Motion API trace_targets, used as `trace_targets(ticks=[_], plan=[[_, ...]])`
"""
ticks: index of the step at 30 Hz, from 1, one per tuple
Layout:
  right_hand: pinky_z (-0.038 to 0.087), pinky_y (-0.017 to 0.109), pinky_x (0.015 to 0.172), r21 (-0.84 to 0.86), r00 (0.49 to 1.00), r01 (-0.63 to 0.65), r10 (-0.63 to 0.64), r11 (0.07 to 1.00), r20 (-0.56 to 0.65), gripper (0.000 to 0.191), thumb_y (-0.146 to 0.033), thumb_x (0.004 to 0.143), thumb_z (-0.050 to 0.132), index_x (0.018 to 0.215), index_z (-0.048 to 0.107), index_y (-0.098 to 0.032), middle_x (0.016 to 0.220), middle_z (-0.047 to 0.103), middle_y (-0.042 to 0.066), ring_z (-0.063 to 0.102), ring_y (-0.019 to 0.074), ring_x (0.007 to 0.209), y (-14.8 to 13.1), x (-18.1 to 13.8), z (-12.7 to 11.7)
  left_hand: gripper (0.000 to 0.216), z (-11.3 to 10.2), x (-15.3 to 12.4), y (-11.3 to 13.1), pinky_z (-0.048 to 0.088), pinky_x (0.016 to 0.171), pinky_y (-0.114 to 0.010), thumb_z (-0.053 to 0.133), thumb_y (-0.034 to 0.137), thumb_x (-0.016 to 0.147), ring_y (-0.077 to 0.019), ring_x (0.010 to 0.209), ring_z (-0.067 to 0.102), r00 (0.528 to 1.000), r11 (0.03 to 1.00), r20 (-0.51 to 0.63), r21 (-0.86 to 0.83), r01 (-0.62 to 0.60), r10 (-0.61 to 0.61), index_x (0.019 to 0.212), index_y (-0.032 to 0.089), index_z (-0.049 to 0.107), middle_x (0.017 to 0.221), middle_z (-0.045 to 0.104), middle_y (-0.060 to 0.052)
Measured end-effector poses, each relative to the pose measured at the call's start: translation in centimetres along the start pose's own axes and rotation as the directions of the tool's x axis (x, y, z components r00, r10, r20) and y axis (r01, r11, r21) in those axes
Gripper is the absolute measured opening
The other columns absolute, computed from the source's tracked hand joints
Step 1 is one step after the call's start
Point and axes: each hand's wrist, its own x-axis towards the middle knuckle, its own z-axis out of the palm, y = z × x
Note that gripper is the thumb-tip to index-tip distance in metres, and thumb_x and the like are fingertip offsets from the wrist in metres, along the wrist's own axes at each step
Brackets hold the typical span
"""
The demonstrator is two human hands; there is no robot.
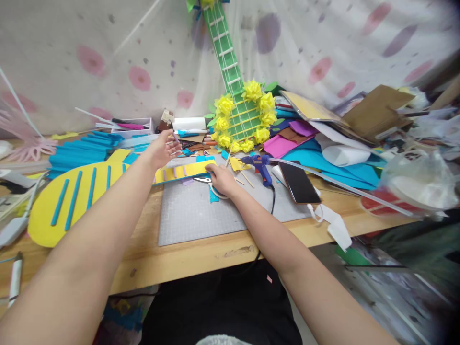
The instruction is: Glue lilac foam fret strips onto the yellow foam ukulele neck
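Note:
My left hand [164,147] reaches forward above a yellow paper strip [185,170] with purple bars, its fingers spread and empty, near small craft bits at the back. Lower down, my right hand [221,179] rests on the grey cutting mat [201,213], curled over the white handles of a pair of scissors [204,180] whose blades point left. A scrap of teal paper [213,195] lies just beneath that hand.
A yellow guitar-shaped cutout [53,206] with teal strips lies at the left. A green paper guitar [237,103] ringed with yellow flowers leans on the wall. A blue glue gun [264,167], a phone [299,183], teal strips [81,148] and heaped coloured paper [334,158] crowd the table.

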Motion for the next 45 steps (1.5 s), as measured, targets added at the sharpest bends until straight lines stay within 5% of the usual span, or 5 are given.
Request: trace_targets(ticks=[4, 9, 24, 34, 45], plan=[[0.041, 0.034, 0.085, 0.018, 0.999, 0.022, -0.021, 1.0, -0.042, 0.036, -0.015, 0.086, 0.035, 0.117, 0.054, -0.018, 0.108, 0.063, 0.008, 0.053, 0.0217, 0.098, 0.1, 0.1, 0.2, 0.024, -1.1, -1.9, 1.7, 0.049, 0.07, -0.031, 0.05, 0.04, 0.077, -0.0113, 0.061, 0.055, 0.995, 0.998, 0.091, -0.048, 0.04, -0.035, 0.076, 0.016, 0.047, 0.066, 0.053, -0.001], [0.041, 0.036, 0.086, 0.069, 0.993, 0.04, -0.032, 0.997, -0.117, 0.036, -0.013, 0.083, 0.037, 0.115, 0.054, -0.016, 0.109, 0.063, 0.009, 0.055, 0.0223, 0.098, 0.4, 0.1, 0.6, 0.023, -1.8, -4.2, 1.0, 0.032, 0.042, -0.019, 0.041, 0.028, 0.079, -0.0057, 0.04, 0.033, 0.976, 0.951, 0.186, 0.303, 0.056, -0.116, 0.059, 0.017, 0.042, 0.05, 0.042, 0.002], [0.046, 0.032, 0.077, 0.416, 0.982, 0.002, 0.076, 0.909, -0.172, 0.032, -0.014, 0.076, 0.046, 0.107, 0.052, -0.018, 0.11, 0.061, 0.006, 0.055, 0.0117, 0.068, -0.7, 1.1, -1.7, 0.015, -1.3, -6.4, -6.8, 0.036, 0.048, -0.022, 0.058, 0.026, 0.062, -0.0117, 0.049, 0.049, 0.854, 0.458, 0.506, 0.792, -0.405, -0.121, 0.071, 0.02, 0.069, 0.058, 0.062, 0.0], [0.048, 0.027, 0.064, 0.654, 0.998, -0.026, 0.055, 0.756, -0.024, 0.046, -0.011, 0.069, 0.055, 0.111, 0.042, -0.022, 0.11, 0.054, 0.006, 0.052, 0.0052, 0.058, -1.1, -0.5, -0.7, 0.024, 0.3, -6.3, -8.7, 0.046, 0.062, -0.028, 0.063, 0.03, 0.062, -0.015, 0.066, 0.059, 0.943, 0.825, 0.216, 0.459, -0.328, 0.254, 0.082, 0.016, 0.064, 0.077, 0.066, -0.004], [0.047, 0.025, 0.063, 0.624, 0.996, 0.072, -0.083, 0.778, -0.011, 0.042, -0.014, 0.072, 0.056, 0.112, 0.045, -0.023, 0.11, 0.054, 0.005, 0.054, 0.0049, 0.06, -2.1, -1.0, 0.7, 0.028, 1.5, -7.9, -10.4, 0.04, 0.051, -0.02, 0.071, 0.034, 0.057, -0.0099, 0.058, 0.055, 0.982, 0.97, 0.076, 0.159, -0.185, 0.175, 0.076, 0.015, 0.062, 0.067, 0.063, -0.001]])
